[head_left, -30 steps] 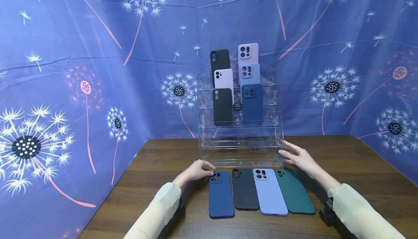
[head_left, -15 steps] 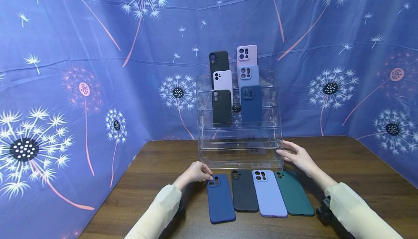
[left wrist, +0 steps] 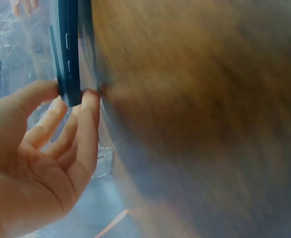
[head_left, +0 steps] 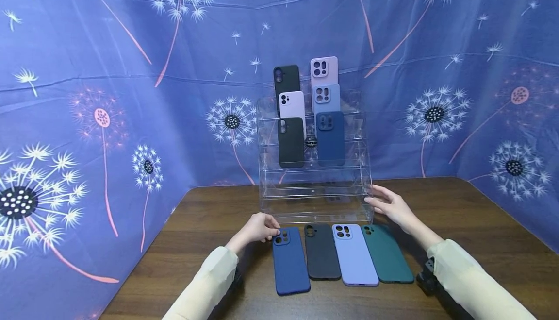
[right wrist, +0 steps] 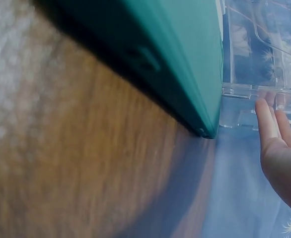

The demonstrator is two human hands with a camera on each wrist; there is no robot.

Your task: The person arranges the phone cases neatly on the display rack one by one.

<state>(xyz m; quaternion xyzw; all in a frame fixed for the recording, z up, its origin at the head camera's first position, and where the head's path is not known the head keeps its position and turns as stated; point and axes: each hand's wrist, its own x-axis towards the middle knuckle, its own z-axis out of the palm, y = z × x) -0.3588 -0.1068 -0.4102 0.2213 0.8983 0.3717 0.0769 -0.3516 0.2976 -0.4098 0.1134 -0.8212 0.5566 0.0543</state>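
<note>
In the head view, my left hand [head_left: 257, 227] pinches the upper left corner of a dark blue phone case [head_left: 291, 261]. The left wrist view has that case's edge [left wrist: 66, 54] between thumb and forefinger. Beside it on the table lie a black phone case [head_left: 322, 252], a periwinkle one [head_left: 355, 257] and a dark green one [head_left: 388, 254], side by side. My right hand [head_left: 393, 208] is at the right side of a clear tiered display rack [head_left: 314, 203], its fingers fairly straight at the rack's lower edge. The green case [right wrist: 185, 54] fills the upper middle of the right wrist view.
Two columns of phone cases lean on the rack's upper tiers: black [head_left: 287, 79], white [head_left: 291, 101] and dark [head_left: 291, 143] ones left, pink [head_left: 324, 70], light blue [head_left: 333, 95] and navy [head_left: 330, 140] right. Behind the wooden table [head_left: 218, 203] hangs a blue dandelion-print cloth [head_left: 196, 67].
My left hand has taken the dark blue case by its corner and shifted it slightly, so its lower end sits a little nearer me. My right hand stays by the rack. The head view has turned slightly.
</note>
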